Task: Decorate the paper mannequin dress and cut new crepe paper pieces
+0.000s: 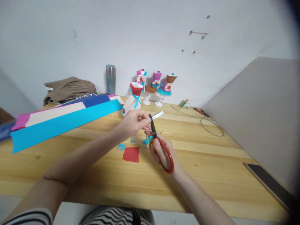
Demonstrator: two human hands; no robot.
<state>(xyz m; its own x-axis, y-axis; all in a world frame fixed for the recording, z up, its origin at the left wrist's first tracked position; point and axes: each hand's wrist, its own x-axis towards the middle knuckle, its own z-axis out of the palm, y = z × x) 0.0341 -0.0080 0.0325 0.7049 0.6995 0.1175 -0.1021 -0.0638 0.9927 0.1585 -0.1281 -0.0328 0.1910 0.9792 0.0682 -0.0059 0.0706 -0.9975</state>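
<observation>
My left hand (pixel 137 122) pinches a narrow white strip (pixel 157 115), whose free end sticks out to the right. Red-handled scissors (pixel 164 153) are in my right hand (pixel 161 151), thumb and fingers around the handle loops. Their dark blades point up and meet the strip beside my left fingertips; whether they cut into it I cannot tell. Below my hands lie a red paper piece (pixel 131 154) and several blue scraps (pixel 145 140). Just beyond my left hand stands a small dress form (pixel 133 98) in a red top and pale skirt with a blue ribbon.
Several more dressed mini forms (pixel 157 84) stand by the wall. Rolled coloured sheets (pixel 70 120) cover the left side, with a brown cloth (pixel 70 89) and a flask (pixel 111 79) behind. At right lie a cable (pixel 212 126), a glue stick (pixel 184 103) and a dark flat device (pixel 267 184).
</observation>
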